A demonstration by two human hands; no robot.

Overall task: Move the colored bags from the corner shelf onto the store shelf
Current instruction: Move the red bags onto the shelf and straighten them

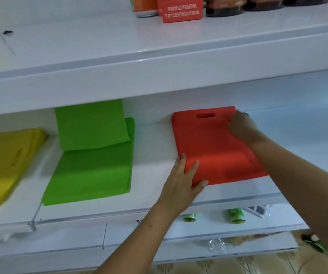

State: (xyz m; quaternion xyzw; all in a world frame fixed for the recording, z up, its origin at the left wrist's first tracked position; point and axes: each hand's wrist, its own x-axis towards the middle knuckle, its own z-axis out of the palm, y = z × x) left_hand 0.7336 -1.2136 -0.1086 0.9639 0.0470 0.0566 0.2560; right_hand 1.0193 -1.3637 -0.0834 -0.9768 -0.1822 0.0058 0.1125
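Note:
A stack of red bags (pixel 212 147) with a cut-out handle lies flat on the white store shelf (pixel 153 175), its far end against the back wall. My left hand (pixel 183 180) rests with straight fingers on the stack's near left corner. My right hand (pixel 242 127) lies on the far right edge of the red bags, fingers spread over it. A stack of green bags (pixel 92 165) lies to the left, its top bags folded up against the back wall. A stack of yellow bags (pixel 3 165) sits at the far left.
The upper shelf (pixel 159 62) overhangs the bags and carries a red sign (pixel 180 10), a can and dark jars. The lower shelf holds green cans (pixel 236 215) and small packets. Tiled floor shows at the bottom right.

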